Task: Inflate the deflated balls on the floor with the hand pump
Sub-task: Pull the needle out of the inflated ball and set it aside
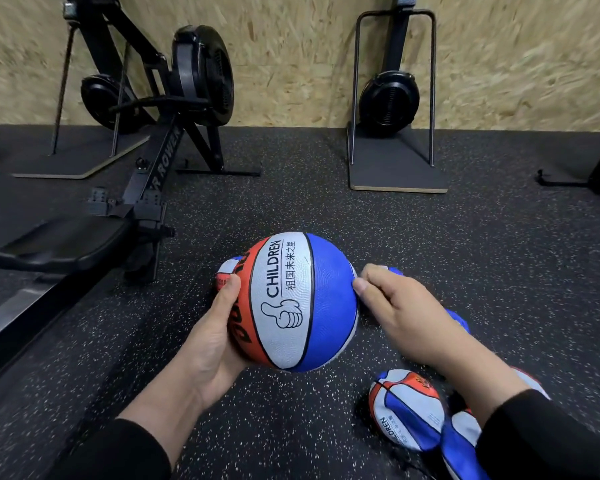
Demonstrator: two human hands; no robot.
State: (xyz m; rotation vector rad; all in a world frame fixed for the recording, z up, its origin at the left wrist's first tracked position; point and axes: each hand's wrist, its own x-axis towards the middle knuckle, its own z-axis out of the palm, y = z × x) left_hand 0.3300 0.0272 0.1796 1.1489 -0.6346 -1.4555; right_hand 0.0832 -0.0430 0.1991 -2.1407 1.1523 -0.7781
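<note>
Ball, round and firm, is gripped by left hand; right hand touches its right side, fingers curled; flat balls lie near right.

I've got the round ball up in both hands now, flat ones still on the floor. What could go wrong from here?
1. The inflated ball is cupped by the left hand while the right hand only touches its side; it could slip and roll toward the rower.
2. The deflated balls lie under the right forearm, so one could be knocked or mixed up with finished ones.
3. No pump is in view; you may need to search for it.
</note>
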